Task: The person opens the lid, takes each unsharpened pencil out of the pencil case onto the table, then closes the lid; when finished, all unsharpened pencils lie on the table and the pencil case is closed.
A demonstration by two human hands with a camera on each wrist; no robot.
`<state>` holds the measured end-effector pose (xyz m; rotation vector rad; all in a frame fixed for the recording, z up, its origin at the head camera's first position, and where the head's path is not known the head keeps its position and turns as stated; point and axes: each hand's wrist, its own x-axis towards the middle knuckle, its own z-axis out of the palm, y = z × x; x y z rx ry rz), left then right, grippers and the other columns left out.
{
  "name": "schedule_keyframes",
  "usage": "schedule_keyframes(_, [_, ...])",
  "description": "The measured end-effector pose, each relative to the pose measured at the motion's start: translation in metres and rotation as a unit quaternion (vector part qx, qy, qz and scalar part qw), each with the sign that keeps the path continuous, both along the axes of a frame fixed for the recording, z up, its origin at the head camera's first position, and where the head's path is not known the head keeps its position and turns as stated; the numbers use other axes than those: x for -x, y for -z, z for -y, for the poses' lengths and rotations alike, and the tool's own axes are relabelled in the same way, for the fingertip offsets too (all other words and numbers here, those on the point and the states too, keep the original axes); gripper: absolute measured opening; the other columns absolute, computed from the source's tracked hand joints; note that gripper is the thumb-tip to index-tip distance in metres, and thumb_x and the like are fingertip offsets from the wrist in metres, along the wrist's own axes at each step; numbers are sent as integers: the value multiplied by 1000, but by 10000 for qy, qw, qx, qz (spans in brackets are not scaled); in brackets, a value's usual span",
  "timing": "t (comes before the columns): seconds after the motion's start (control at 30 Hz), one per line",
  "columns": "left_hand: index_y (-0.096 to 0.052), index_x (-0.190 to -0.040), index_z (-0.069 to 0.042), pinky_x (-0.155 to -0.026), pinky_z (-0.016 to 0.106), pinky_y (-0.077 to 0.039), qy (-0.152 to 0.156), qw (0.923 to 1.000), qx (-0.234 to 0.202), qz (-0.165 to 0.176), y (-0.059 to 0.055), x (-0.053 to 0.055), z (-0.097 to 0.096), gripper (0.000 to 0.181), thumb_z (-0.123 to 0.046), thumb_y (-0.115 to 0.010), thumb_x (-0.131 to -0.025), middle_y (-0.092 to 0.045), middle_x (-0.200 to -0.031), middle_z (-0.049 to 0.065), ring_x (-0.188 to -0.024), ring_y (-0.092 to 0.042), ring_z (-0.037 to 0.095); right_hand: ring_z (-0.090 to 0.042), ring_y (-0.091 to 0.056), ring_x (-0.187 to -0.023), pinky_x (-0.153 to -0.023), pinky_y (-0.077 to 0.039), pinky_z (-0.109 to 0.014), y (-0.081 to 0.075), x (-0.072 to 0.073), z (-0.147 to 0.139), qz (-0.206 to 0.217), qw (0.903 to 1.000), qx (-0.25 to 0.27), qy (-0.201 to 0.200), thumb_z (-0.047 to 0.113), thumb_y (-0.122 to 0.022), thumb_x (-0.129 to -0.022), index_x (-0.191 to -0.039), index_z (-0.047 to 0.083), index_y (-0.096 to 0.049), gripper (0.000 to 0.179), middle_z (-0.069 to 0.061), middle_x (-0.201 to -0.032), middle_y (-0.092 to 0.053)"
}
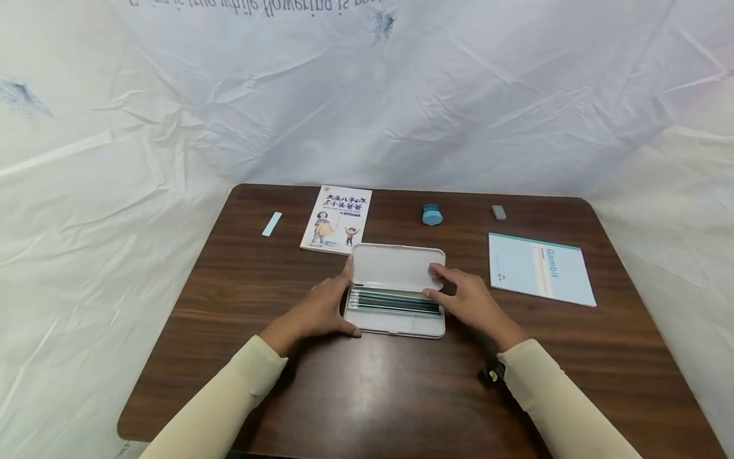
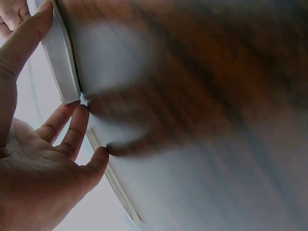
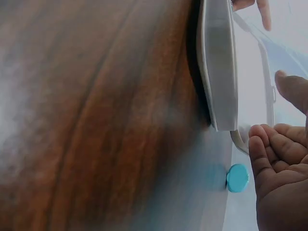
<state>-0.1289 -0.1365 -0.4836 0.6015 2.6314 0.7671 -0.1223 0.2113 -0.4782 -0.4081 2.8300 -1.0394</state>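
Note:
An open pencil case (image 1: 427, 326), whitish with its lid (image 1: 395, 264) tilted back, sits in the middle of the table. Several dark green pencils (image 1: 395, 301) lie side by side in its back compartment. My left hand (image 1: 321, 309) holds the left end of the case, thumb along the front edge and index finger up by the lid. In the left wrist view, its other fingers rest on the table beside the corner. My right hand (image 1: 473, 299) touches the lid's right edge with its fingers; its thumb stands apart over the pencils' tips.
Behind the case lies a picture-covered book (image 1: 338, 220), with a light blue strip (image 1: 272, 224) to its left. A blue round-topped object (image 1: 432, 215) and a grey eraser (image 1: 499, 212) are farther back. A notebook (image 1: 539, 268) lies at the right. White sheeting (image 1: 367, 127) surrounds the table.

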Motion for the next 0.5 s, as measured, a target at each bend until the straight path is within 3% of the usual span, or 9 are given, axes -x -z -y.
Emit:
schedule_keyframes(0.2, [6, -180, -10, -128, 68, -40, -61, 10000, -21, 26, 1, -2, 0, 161, -46, -107, -71, -61, -162, 17, -151, -54, 42, -28, -77, -120, -105, -63, -58, -1, -9, 4, -330, 9993, -20, -174, 27, -81, -105, -153, 7, -68, 53, -11, -136, -80])
schedule_keyframes(0.3, [3, -180, -12, -129, 68, -39, -106, 9999, -68, 39, 1, -3, 0, 158, -45, -108, -72, -62, -160, 14, -152, -53, 42, -24, -76, -114, -99, -65, -54, 0, -14, 6, -347, 9983, -280, -373, 22, -79, -106, -147, 7, -72, 45, -9, -130, -80])
schedule_keyframes(0.5, [-29, -170, -4, -124, 60, -47, -311, 9984, -471, -38, 3, -9, 1, 130, -35, -108, -73, -63, -156, 18, -142, -60, 39, -30, -75, -123, -101, -65, -54, 1, -18, 11, -376, 9929, -920, -658, 18, -77, -107, -142, 6, -74, 38, -13, -134, -79])
